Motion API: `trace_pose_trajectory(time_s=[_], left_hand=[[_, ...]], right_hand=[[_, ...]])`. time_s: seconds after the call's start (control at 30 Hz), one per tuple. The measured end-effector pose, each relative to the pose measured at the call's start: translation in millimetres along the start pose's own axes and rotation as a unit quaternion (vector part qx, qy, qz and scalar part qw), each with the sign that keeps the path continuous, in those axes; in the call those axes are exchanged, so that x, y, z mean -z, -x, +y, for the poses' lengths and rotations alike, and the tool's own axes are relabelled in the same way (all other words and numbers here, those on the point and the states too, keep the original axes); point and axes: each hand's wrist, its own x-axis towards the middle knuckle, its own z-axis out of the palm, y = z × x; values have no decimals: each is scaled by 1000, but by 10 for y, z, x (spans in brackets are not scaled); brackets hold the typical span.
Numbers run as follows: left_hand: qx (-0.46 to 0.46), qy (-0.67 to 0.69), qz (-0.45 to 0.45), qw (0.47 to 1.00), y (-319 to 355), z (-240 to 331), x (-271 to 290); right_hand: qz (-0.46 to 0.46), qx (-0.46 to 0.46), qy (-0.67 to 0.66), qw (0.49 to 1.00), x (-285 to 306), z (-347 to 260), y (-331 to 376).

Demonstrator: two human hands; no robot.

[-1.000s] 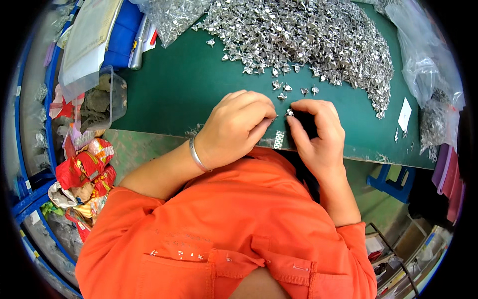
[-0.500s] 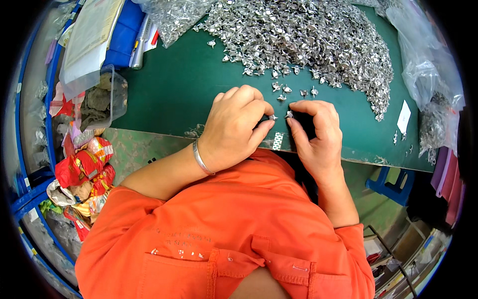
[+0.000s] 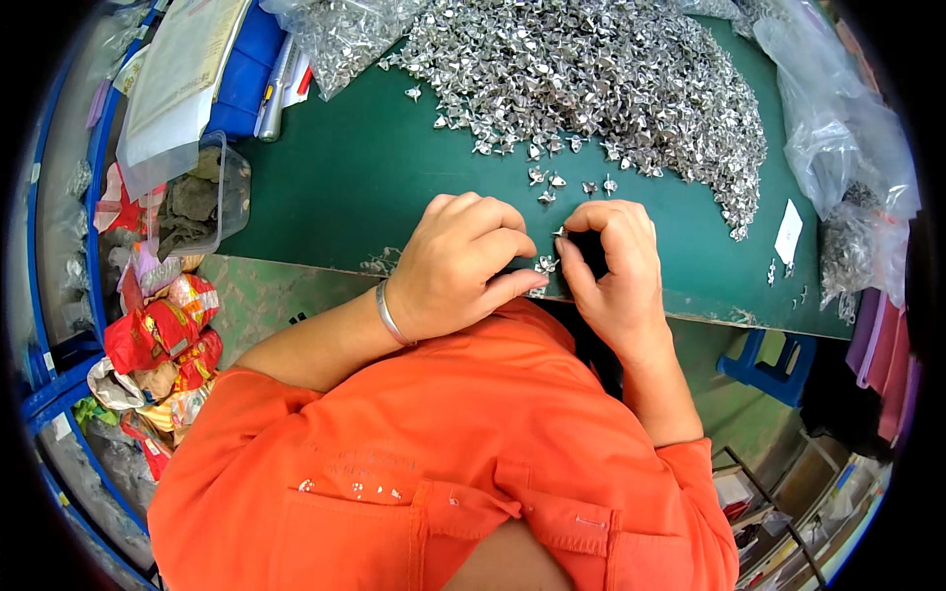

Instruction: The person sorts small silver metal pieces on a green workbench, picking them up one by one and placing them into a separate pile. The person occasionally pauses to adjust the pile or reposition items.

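My right hand (image 3: 623, 271) is closed in a pinch, with a small silvery metal piece (image 3: 560, 233) between thumb and forefinger. To its left, my left hand (image 3: 458, 261) is curled, its thumb and forefinger tips apart. Just past those tips, near the table's front edge, are small metal pieces (image 3: 546, 264); they seem loose from the fingers. Several similar winged pieces (image 3: 557, 181) lie scattered beyond the hands. Behind them spreads a large heap of the same metal pieces (image 3: 591, 79) on the green table (image 3: 335, 187).
At the left stand a clear plastic tub (image 3: 235, 192) with grey lumps, a blue bin (image 3: 235, 103) with papers, and red wrappers (image 3: 163, 330). Plastic bags (image 3: 833, 128) of parts and a white paper slip (image 3: 788, 232) lie right. A blue stool (image 3: 769, 369) is beneath.
The left thumb and forefinger have parted from the metal piece they pinched, and pieces now show beside the thumb. My right hand still pinches a piece. The whole view has shifted slightly.
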Motion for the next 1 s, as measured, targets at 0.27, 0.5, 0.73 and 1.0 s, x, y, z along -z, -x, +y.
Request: trace_pose_trajectory(time_s=[0.27,0.5,0.73,1.0], left_hand=[[40,5,1,999,-55,5,6],[19,-7,23,1000,-293,-58,-81],[201,243,18,949,-308,-6,-2],[267,325,-23,907,-279,-27,37]], right_hand=[[-10,72,-7,997,48,37,-34],[-50,85,-92,991,137,-13,47],[82,85,84,989,2,197,-223],[90,22,-36,995,146,137,-29]])
